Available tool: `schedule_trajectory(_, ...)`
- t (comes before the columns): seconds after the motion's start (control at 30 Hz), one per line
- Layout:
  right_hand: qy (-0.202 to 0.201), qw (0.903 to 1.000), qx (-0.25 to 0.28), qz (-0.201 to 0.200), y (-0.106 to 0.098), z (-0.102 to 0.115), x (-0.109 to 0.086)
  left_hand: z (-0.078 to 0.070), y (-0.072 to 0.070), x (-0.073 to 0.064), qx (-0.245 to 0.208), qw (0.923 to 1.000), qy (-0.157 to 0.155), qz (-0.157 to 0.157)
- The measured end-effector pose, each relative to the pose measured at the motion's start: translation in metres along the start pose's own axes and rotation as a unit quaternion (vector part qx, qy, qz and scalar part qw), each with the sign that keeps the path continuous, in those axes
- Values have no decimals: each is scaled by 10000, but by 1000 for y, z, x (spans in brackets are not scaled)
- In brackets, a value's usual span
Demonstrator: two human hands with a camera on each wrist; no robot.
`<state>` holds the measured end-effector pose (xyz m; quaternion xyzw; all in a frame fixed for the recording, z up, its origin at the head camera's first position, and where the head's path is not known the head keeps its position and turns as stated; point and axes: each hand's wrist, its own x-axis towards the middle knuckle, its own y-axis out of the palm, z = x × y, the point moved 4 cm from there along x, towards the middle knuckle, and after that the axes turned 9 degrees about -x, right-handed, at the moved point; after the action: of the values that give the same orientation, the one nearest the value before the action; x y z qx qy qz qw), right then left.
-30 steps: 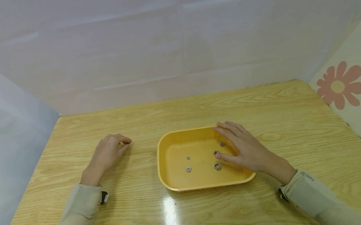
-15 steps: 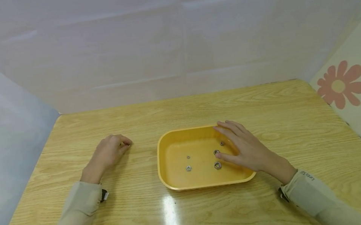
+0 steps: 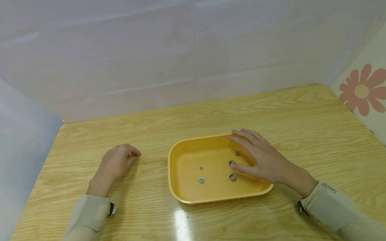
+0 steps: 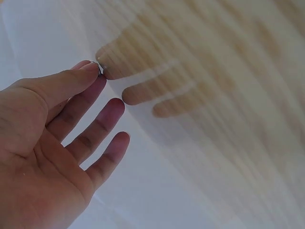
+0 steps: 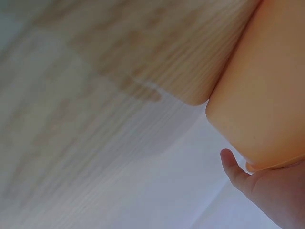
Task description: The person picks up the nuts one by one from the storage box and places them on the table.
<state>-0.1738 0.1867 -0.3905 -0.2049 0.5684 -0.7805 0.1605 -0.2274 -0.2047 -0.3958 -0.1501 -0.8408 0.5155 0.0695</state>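
My left hand is low over the table, left of a yellow tray. Between its thumb and index finger it pinches a small metal nut, mostly covered by the fingertips; the other fingers are loosely extended. My right hand reaches over the tray's right side with fingers spread, its fingertips at the far rim. Its thumb overlaps a metal nut in the head view. Other nuts lie in the tray: a large one, a mid-sized one, a tiny one and one near the back right.
The wooden table carries the tray near its middle. A pale covered wall rises behind the far edge, with printed side panels, one bearing a red flower. Light reflects off the table in front of the tray.
My left fingertips have shifted a touch toward me, still pinching the nut. The right hand, the tray and the nuts in it stay in place.
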Motion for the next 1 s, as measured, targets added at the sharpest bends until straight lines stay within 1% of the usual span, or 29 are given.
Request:
schedule_trajectory(0.5, 35, 10000, 9, 26, 0, -1, 0, -1, 2, 0, 10, 10000, 26, -10)
schedule_trajectory(0.77, 51, 10000, 12, 80, 1, -1, 0, -1, 0, -2, -66, 10000, 22, -64)
schedule_trajectory(1.0, 53, 10000, 14, 78, 0, -1, 0, -3, -2, -5, -147, 9997, 109, -141)
